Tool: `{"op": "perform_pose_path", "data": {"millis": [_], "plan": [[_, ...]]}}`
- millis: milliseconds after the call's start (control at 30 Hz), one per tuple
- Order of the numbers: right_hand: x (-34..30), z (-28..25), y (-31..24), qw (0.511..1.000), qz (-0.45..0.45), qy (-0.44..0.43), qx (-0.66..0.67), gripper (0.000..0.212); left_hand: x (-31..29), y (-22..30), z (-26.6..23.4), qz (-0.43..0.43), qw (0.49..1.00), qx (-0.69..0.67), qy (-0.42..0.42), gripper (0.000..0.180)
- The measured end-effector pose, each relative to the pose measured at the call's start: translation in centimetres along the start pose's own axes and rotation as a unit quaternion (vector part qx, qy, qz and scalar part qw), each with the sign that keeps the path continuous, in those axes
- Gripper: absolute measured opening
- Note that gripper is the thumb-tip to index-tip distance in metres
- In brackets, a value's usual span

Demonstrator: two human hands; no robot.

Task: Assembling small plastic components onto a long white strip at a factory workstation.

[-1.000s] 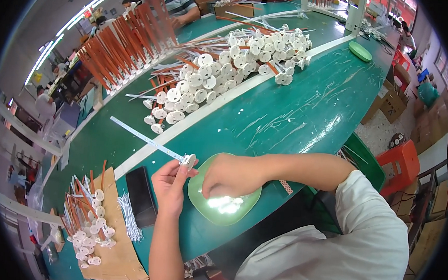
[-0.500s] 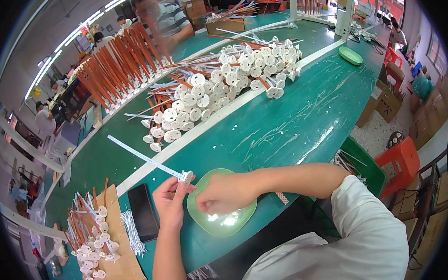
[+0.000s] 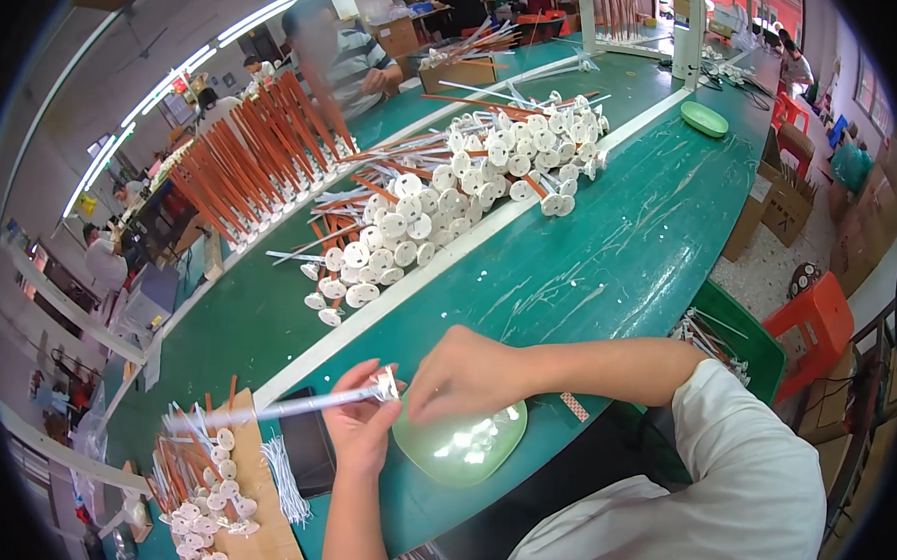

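My left hand [image 3: 359, 438] pinches a white round disc piece [image 3: 388, 383] between thumb and fingertips. From this piece a long pale strip [image 3: 288, 407] sticks out to the left, blurred by motion. Close beside it on the right is my right hand [image 3: 472, 373], fingers curled together above the rim of a shallow light-green dish [image 3: 461, 459]. What those fingers hold, if anything, is hidden and smeared. The dish's shiny bottom reflects light, and its far side is behind my right hand.
A large heap of white disc pieces with strips [image 3: 411, 218] lies beyond a white rail [image 3: 450, 255]. Left of me are a dark phone [image 3: 303, 444], a bundle of white ties [image 3: 285, 478] and more disc pieces on cardboard [image 3: 260, 472]. Across the table, a person [image 3: 353, 71] sits.
The strip in my left hand has swung down toward me at its far end. My right hand has risen from inside the dish toward the disc piece. The whole view has shifted slightly.
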State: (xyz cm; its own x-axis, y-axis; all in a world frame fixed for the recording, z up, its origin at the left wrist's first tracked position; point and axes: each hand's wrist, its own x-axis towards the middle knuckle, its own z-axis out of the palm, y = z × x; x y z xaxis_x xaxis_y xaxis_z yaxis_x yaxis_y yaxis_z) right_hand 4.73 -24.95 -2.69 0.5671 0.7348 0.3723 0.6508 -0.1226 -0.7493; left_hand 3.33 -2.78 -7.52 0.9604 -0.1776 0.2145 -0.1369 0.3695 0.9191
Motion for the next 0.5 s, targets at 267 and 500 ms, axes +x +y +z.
{"op": "perform_pose_path", "data": {"millis": [267, 500], "plan": [[0.0, 0.4, -0.9, 0.972, 0.008, 0.217, 0.088, 0.012, -0.1, 0.3, -0.4, 0.005, 1.000, 0.009, -0.008, 0.050], [0.1, 1.1, -0.7, 0.972, -0.031, 0.227, 0.049, 0.012, -0.6, -0.5, -1.1, 0.020, 0.998, -0.027, -0.052, 0.046]]}}
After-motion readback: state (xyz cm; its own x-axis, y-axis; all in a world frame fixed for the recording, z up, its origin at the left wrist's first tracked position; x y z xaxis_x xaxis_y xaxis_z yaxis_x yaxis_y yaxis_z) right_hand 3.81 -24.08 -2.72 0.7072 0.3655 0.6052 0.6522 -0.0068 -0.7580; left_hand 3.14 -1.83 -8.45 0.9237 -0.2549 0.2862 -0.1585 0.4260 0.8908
